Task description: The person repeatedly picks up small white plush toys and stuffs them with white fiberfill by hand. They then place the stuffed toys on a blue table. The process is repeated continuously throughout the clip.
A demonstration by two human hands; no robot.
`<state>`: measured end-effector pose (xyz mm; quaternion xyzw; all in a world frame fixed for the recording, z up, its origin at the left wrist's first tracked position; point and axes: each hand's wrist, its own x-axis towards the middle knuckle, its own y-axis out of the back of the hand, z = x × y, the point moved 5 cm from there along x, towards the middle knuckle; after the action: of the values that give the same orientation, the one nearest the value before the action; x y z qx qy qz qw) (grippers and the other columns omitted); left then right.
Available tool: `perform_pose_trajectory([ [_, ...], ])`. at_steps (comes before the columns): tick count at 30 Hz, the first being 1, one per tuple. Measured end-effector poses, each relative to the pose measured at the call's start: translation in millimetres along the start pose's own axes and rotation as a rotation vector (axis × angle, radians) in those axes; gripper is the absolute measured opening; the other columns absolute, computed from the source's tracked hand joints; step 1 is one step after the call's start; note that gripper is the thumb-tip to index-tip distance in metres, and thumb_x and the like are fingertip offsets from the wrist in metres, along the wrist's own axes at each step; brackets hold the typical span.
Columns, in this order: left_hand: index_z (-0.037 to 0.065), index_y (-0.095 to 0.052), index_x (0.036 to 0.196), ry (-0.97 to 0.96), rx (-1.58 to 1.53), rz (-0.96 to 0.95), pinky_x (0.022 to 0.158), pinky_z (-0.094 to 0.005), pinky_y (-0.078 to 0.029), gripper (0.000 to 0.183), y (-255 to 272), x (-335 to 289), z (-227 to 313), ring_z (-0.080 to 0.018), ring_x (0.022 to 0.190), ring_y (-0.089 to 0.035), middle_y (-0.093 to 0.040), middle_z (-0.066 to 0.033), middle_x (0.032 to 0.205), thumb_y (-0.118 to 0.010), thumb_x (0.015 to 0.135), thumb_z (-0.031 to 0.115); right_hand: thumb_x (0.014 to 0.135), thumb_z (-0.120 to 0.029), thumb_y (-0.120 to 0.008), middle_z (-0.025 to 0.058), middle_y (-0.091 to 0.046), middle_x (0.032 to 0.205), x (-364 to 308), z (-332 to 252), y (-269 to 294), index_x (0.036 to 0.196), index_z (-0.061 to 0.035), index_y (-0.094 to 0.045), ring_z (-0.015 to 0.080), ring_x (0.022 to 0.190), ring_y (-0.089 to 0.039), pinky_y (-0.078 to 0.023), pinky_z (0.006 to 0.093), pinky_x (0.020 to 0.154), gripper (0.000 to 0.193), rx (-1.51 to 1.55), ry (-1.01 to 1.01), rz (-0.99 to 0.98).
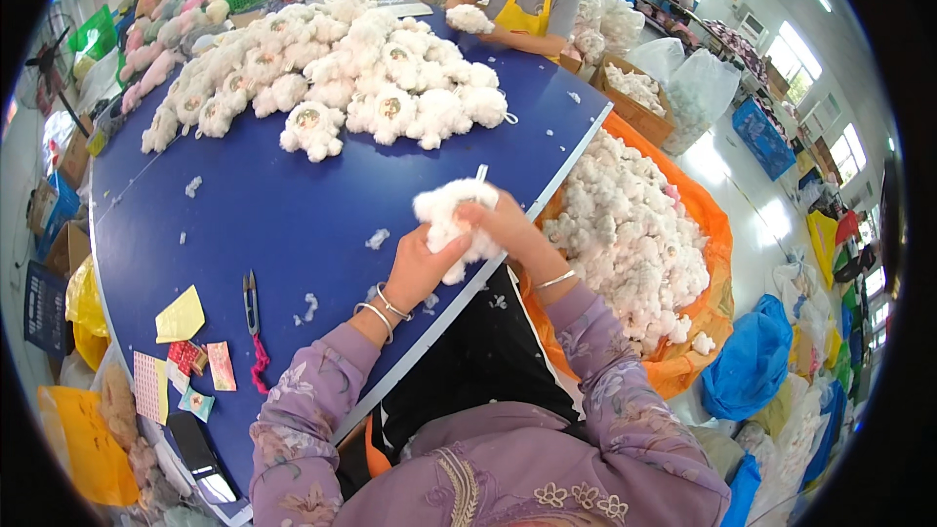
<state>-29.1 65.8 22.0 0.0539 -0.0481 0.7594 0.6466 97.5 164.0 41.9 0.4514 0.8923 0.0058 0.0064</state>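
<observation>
A white fluffy plush toy [441,203] with a small loop at its top is held above the near right edge of the blue table [234,210]. My left hand [420,268] grips its lower left side, thumb pressed into the fur. My right hand [503,222] closes on its right side, fingers over the front. The fingers partly cover the toy's middle. Farther back lies a heap of similar white plush toys [332,68], several showing a round face patch. Bits of white fluff [377,238] are scattered near my hands.
Beside the table's right edge, an orange sack [717,263] holds many white fluffy pieces [630,234]. Thread snips [252,304] with a pink cord, paper cards [181,316] and a phone [195,444] lie at left. Across the table, a person in a yellow apron [525,12] holds a white plush.
</observation>
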Motion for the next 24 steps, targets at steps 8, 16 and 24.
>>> perform_pose_trajectory([
  [8, 0.007, -0.049, 0.074, 0.009, -0.019, -0.005, 0.053, -0.0215, -0.035, 0.030, -4.6, 5.1, -6.5, -0.0028, 0.061, -0.038, -0.045, 0.0065, 0.066, -0.070, 0.089, 0.023, 0.095, -0.036, -0.060, 0.0133, -0.060, 0.122, 23.9, -69.1, 104.2, 0.127, -0.0057, -0.052, 0.0235, 0.099, -0.063, -0.054, 0.0349, 0.076, 0.045, 0.618, 0.421, 0.045],
  [16, 0.004, -0.051, 0.076, 0.011, -0.014, -0.015, 0.053, -0.0225, -0.036, 0.028, -2.5, 5.9, -10.5, -0.0030, 0.061, -0.039, -0.047, 0.0051, 0.065, -0.065, 0.093, 0.022, 0.077, -0.029, -0.071, 0.0184, -0.065, 0.114, 165.5, -45.0, 40.8, 0.114, -0.0026, -0.063, 0.0319, 0.104, -0.063, -0.050, 0.0383, 0.090, 0.046, -0.772, 0.470, 0.353],
  [24, 0.004, -0.052, 0.076, 0.021, 0.044, -0.056, 0.052, -0.0226, -0.037, 0.027, -1.0, 5.1, -11.5, -0.0029, 0.059, -0.040, -0.048, 0.0045, 0.063, -0.063, 0.093, 0.020, 0.065, -0.037, -0.077, 0.0214, -0.045, 0.132, 165.8, 4.6, 7.1, 0.119, -0.0110, -0.057, 0.0414, 0.112, -0.055, -0.046, 0.0421, 0.096, 0.063, -1.155, 0.368, 0.147],
])
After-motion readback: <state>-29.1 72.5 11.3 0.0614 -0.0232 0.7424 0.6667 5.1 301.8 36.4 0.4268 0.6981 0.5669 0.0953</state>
